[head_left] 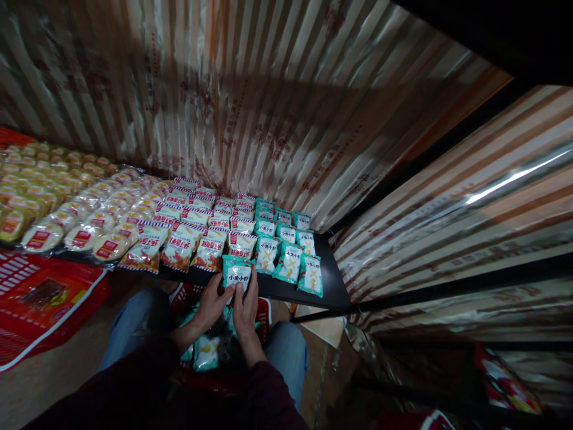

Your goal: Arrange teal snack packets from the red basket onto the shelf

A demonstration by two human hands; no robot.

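Both my hands hold one teal-and-white snack bag (239, 272) just in front of the shelf edge. My left hand (212, 303) grips its left side, and my right hand (246, 306) grips its right side with the thumb on the front. On the black shelf (332, 280), matching teal snack bags (290, 261) stand in rows to the right. White-and-red snack bags (179, 243) with striped tops stand in rows behind and left of the held bag. Below my hands, more teal bags (206, 352) lie in a red basket (265, 312) between my knees.
Round packaged snacks (83, 237) and yellow packs (13, 224) fill the shelf's left part. A red basket (85, 310) with a white rim stands at lower left. Striped plastic sheeting (277, 107) hangs behind, and black frame bars (430, 149) run along the right.
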